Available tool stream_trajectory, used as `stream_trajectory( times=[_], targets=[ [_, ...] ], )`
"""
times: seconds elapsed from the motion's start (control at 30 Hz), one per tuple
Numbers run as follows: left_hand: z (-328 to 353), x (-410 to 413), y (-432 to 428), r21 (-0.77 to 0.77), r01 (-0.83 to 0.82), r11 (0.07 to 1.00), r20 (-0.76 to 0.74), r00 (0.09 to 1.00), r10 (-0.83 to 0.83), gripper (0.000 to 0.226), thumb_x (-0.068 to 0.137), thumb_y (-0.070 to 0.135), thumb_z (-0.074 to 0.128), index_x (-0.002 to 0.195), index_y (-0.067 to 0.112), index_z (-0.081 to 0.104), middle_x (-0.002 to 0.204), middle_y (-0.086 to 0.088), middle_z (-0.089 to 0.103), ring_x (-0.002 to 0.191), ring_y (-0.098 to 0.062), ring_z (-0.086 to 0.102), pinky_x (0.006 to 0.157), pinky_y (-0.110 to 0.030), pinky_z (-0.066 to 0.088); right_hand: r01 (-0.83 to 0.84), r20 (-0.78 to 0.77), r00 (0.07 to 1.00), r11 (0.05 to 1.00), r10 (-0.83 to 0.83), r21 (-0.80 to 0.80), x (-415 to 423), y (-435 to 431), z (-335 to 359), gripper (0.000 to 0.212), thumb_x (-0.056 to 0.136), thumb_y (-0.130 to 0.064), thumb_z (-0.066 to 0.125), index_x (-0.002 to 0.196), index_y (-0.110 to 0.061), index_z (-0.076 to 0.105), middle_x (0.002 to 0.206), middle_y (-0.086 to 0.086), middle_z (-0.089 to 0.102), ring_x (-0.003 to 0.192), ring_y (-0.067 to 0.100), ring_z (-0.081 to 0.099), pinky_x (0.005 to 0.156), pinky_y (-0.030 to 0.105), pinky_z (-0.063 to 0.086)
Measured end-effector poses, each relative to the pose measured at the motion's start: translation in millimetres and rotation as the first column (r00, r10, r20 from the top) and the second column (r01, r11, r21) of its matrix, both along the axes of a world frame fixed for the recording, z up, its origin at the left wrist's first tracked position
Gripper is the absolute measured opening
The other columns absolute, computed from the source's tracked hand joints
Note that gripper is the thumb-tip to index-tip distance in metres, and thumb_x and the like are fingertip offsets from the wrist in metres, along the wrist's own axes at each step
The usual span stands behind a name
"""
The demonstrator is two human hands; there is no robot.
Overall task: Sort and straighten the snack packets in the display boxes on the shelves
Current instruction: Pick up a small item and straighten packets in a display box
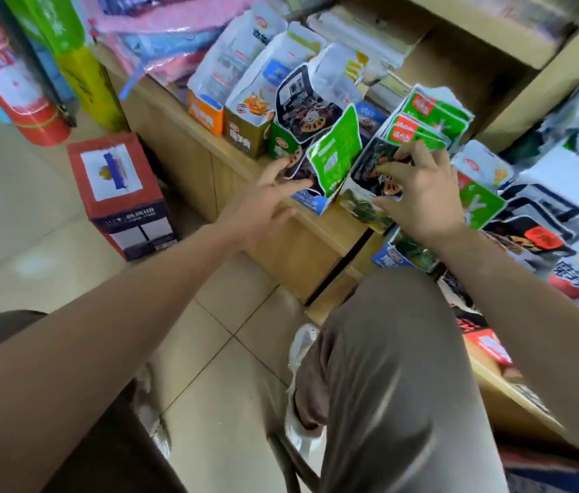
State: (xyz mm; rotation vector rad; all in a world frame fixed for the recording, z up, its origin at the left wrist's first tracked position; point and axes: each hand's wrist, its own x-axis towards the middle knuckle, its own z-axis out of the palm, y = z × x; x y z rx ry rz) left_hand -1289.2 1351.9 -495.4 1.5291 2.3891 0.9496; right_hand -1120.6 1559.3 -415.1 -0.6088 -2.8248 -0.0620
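Note:
A row of open display boxes (245,135) with snack packets stands along a low wooden shelf (188,137). My left hand (263,204) reaches to a blue-edged box (311,201), fingers spread and touching dark packets (298,169) at its left side. A green packet (336,156) stands tilted in that box between my hands. My right hand (419,193) has its fingers curled over dark packets (370,165) in the box to the right, just below a fanned stack of green packets (426,119).
A red cardboard box (121,193) sits on the tiled floor left of the shelf, with a red fire extinguisher (7,76) behind it. More boxes and loose packets (530,215) crowd the shelf at right. My knee (387,350) is in front of the shelf.

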Motion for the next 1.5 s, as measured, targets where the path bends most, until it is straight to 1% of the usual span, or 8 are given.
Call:
stream_trajectory(
  times=[0.17, 0.33, 0.63, 0.9, 1.1, 1.3, 1.37, 1.5],
  targets=[
    [-0.7, 9.6, 3.5, -0.003, -0.071, 0.997, 0.109, 0.992, 0.071, 0.041, 0.091, 0.031, 0.072, 0.129, 0.038, 0.057, 0.155, -0.007, 0.035, 0.141, -0.027, 0.041, 0.108, -0.053, 0.042, -0.061, -0.045, 0.997, 0.987, 0.055, -0.147, 14.2, -5.2, 3.9, 0.058, 0.076, -0.029, 0.086, 0.129, -0.023, 0.066, 0.141, 0.006, 0.054, 0.124, 0.041, 0.044, 0.102, 0.050, 0.034],
    [-6.0, 31.8, 8.5, 0.166, -0.206, 0.964, 0.198, 0.965, 0.172, 0.047, 0.072, 0.042, 0.087, 0.101, 0.029, 0.053, 0.131, -0.003, 0.049, 0.119, -0.025, 0.056, 0.098, -0.049, 0.050, -0.052, -0.161, 0.987, 0.963, 0.009, -0.265, 28.8, -29.4, 3.3, 0.061, 0.077, -0.029, 0.084, 0.134, -0.028, 0.062, 0.147, -0.001, 0.050, 0.133, 0.036, 0.039, 0.099, 0.050, 0.031],
    [-14.4, 44.7, 26.6, 0.279, -0.392, 0.877, 0.415, 0.873, 0.258, 0.106, 0.066, 0.036, 0.093, 0.151, 0.028, 0.030, 0.148, 0.007, 0.048, 0.135, -0.012, 0.047, 0.112, -0.039, 0.042, -0.002, -0.095, 0.995, 0.992, -0.011, -0.129, 35.0, -17.4, -9.9, 0.052, 0.077, -0.026, 0.084, 0.127, -0.024, 0.066, 0.135, 0.000, 0.058, 0.122, 0.035, 0.044, 0.092, 0.047, 0.028],
    [-4.2, 36.5, 25.2, 0.251, -0.444, 0.860, 0.449, 0.841, 0.303, 0.100, 0.066, 0.036, 0.092, 0.149, 0.023, 0.037, 0.130, 0.015, 0.062, 0.112, 0.006, 0.059, 0.093, -0.024, 0.054, 0.096, -0.077, 0.992, 0.991, -0.104, -0.095, 18.1, -20.6, -13.7, 0.047, 0.073, -0.032, 0.084, 0.118, -0.023, 0.072, 0.121, -0.003, 0.062, 0.109, 0.035, 0.043, 0.081, 0.040, 0.018],
    [9.9, 47.0, 28.0, 0.242, -0.554, 0.796, 0.574, 0.743, 0.343, 0.101, 0.057, 0.031, 0.090, 0.145, 0.035, 0.040, 0.119, 0.006, 0.068, 0.107, -0.012, 0.067, 0.090, -0.042, 0.058, 0.092, -0.124, 0.985, 0.967, -0.124, -0.238, 21.3, -30.0, -10.6, 0.049, 0.073, -0.034, 0.085, 0.118, -0.023, 0.072, 0.124, -0.002, 0.066, 0.113, 0.037, 0.046, 0.079, 0.034, 0.015],
    [32.8, 62.1, 27.1, 0.301, -0.597, 0.744, 0.567, 0.739, 0.364, 0.100, 0.051, 0.033, 0.090, 0.141, 0.033, 0.045, 0.111, 0.009, 0.070, 0.102, -0.008, 0.069, 0.088, -0.039, 0.059, 0.080, -0.356, 0.910, 0.930, -0.215, -0.359, 33.8, -68.0, -21.4, 0.034, 0.080, -0.033, 0.077, 0.112, -0.024, 0.073, 0.110, -0.006, 0.069, 0.103, 0.028, 0.049, 0.086, 0.041, 0.038],
    [39.8, 67.5, 19.5, 0.312, -0.615, 0.724, 0.550, 0.738, 0.390, 0.097, 0.051, 0.037, 0.090, 0.138, 0.031, 0.048, 0.108, 0.011, 0.070, 0.101, -0.007, 0.069, 0.088, -0.039, 0.058, 0.046, -0.312, 0.902, 0.785, -0.298, -0.617, 37.0, -82.5, -23.9, 0.035, 0.086, -0.029, 0.075, 0.120, -0.020, 0.071, 0.107, -0.004, 0.070, 0.092, 0.017, 0.057, 0.083, 0.033, 0.047],
    [44.9, 76.3, 1.4, 0.334, -0.573, 0.748, 0.552, 0.762, 0.338, 0.088, 0.058, 0.029, 0.093, 0.136, 0.022, 0.053, 0.103, 0.007, 0.070, 0.093, -0.005, 0.070, 0.080, -0.027, 0.059, -0.099, -0.062, 0.840, -0.040, -0.540, -0.994, 24.5, -104.9, -10.2, 0.041, 0.097, -0.037, 0.062, 0.133, -0.017, 0.061, 0.128, 0.005, 0.064, 0.095, 0.025, 0.070, 0.092, 0.042, 0.058]
  ],
)
